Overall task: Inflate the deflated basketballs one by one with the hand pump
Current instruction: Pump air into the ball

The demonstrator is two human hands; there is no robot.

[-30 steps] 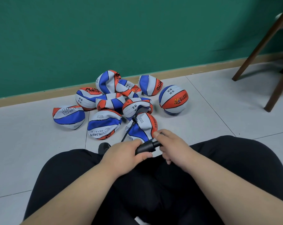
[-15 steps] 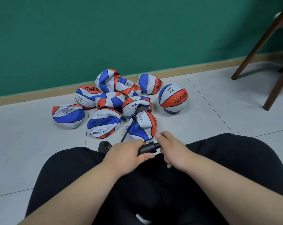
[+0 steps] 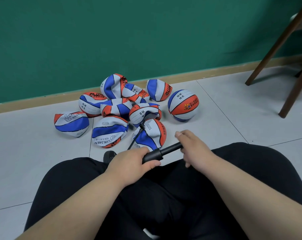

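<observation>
Pump [image 3: 152, 155] lies across the lap, above black trousers [image 3: 164, 196]. The left hand [image 3: 133, 163] is wrapped round the barrel, thumb on the near side. The right hand [image 3: 194, 149] is curled over the handle end and hides it, index finger raised. A length of thin rod [image 3: 172, 147] shows between the barrel and the right hand. A black hose [image 3: 135, 138] runs from under the left hand to the top of the near ball [image 3: 150, 134], which is creased and partly collapsed and sits on the floor [image 3: 25, 153] just beyond the knees. Behind it lies a pile [image 3: 112, 108] of flat red, white and blue balls. One round ball [image 3: 183, 105] stands just right of the pile. A green wall [image 3: 146, 32] rises beyond, with chair legs [image 3: 275, 44] at far right.
</observation>
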